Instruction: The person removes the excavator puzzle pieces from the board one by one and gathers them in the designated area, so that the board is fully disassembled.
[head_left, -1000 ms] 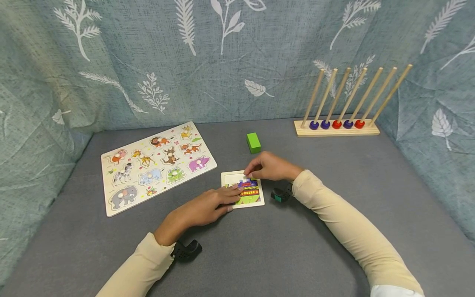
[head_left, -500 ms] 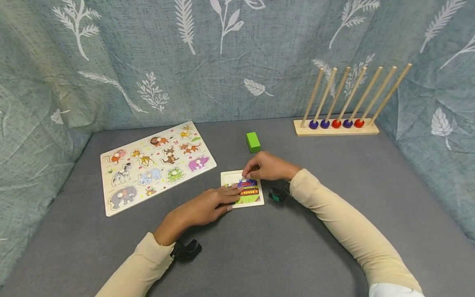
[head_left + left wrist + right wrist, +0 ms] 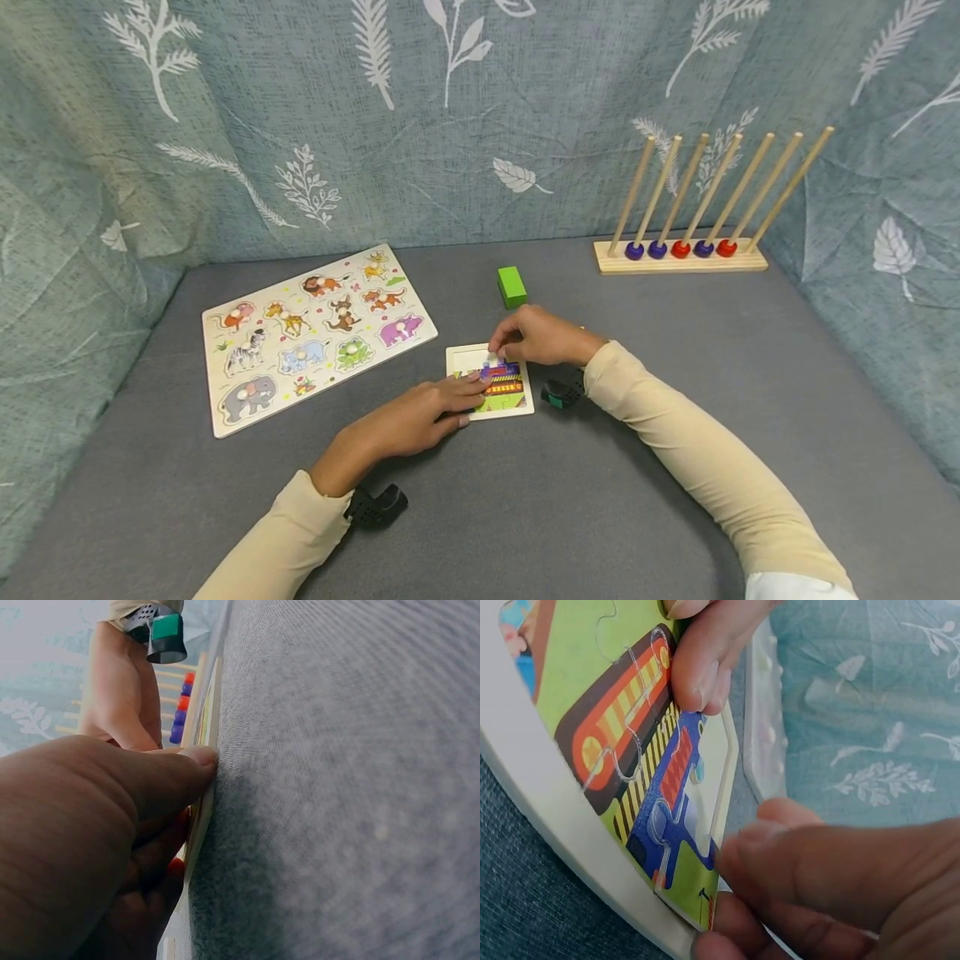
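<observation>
- Only the head view shows the green block (image 3: 512,288), beyond the puzzle tray (image 3: 467,359) on the table (image 3: 480,517).
- Left hand (image 3: 429,414): fingers laid across the tray; the left wrist view adds its thumb against the edge.
- Right hand (image 3: 551,336), apart from the left: fingers bent at the far right corner; even 2 views cannot tell me whether they pinch a piece.

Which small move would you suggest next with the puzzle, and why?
With the right hand at the puzzle, I'd probably press the nearest pieces down lightly: bare backing beside them may let them shift, and the left hand, partly over the puzzle, can steady it.
</observation>
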Tool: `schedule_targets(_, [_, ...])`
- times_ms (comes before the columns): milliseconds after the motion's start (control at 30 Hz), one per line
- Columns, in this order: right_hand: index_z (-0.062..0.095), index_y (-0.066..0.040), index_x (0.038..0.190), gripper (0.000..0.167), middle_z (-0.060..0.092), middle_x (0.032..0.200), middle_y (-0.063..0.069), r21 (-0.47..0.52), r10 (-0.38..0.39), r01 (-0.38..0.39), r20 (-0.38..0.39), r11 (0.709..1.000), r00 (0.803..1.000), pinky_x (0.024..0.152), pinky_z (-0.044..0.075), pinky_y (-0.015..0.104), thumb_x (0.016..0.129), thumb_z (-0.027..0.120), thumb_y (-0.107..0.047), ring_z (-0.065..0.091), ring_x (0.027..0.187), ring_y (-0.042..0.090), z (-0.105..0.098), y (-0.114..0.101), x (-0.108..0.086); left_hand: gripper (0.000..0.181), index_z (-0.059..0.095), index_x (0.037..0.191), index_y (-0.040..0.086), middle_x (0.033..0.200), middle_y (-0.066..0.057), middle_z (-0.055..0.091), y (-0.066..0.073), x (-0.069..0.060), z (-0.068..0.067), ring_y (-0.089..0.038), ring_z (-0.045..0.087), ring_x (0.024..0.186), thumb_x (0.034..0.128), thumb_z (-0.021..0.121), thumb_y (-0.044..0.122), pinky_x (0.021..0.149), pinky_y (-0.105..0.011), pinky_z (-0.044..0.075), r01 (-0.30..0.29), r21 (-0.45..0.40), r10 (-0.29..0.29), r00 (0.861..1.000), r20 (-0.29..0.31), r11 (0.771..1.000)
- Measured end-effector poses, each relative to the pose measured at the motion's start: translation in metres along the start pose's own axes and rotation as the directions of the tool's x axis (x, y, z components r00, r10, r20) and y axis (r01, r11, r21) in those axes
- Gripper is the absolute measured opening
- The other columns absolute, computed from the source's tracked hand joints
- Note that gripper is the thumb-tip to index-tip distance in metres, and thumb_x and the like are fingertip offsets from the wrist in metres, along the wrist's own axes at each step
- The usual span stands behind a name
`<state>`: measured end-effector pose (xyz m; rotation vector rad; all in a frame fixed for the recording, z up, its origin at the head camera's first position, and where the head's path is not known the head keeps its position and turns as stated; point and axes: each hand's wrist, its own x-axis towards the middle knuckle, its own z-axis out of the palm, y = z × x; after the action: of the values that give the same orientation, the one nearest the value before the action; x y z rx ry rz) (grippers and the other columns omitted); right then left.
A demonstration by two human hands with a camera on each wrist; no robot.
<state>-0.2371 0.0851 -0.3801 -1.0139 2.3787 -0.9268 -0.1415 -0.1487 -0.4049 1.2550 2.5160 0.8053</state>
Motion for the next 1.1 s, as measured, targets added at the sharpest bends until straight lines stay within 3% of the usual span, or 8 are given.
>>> schedule_targets(167, [0.072, -0.004, 0.098, 0.013, 0.068, 0.089, 0.003, -0.02, 0.026, -0.027, -0.053, 0.999, 0.998, 0.069, 0.05, 0.028, 0.092, 0.063, 0.002, 0.06, 0.077, 0.013, 0.0003, -0.0001, -0.0003, 0.038, 0.057, 0.135, 0.0, 0.146, -0.012, 0.045, 0.0011, -0.0002, -0.0008, -0.03, 0.037, 0.138, 0.0968, 0.059, 0.006, 0.108, -0.049, 0.033, 0.007, 0.002, -0.007, 1.0, 0.002, 1.0])
schedule_targets(433, [0.07, -0.004, 0.094, 0.011, 0.066, 0.084, 0.003, 0.001, 0.043, -0.043, -0.066, 0.999, 0.997, 0.063, 0.046, 0.027, 0.092, 0.062, 0.004, 0.055, 0.07, 0.014, 0.0016, -0.0007, -0.0015, 0.039, 0.057, 0.135, 0.0, 0.147, -0.011, 0.044, 0.0021, 0.0, -0.0014, -0.03, 0.036, 0.138, 0.0969, 0.059, 0.006, 0.108, -0.049, 0.033, 0.008, 0.003, -0.008, 1.0, 0.004, 1.0])
schedule_targets(1100, [0.069, -0.002, 0.099, 0.01, 0.067, 0.089, 0.004, 0.09, -0.022, 0.022, -0.008, 0.996, 1.0, 0.076, 0.052, 0.03, 0.092, 0.063, 0.003, 0.062, 0.083, 0.015, -0.0012, 0.0018, -0.0043, 0.038, 0.056, 0.135, -0.001, 0.147, -0.012, 0.044, 0.0032, -0.0001, -0.0026, -0.03, 0.036, 0.138, 0.0968, 0.059, 0.005, 0.108, -0.049, 0.033, 0.011, -0.011, -0.011, 1.0, 0.009, 1.0])
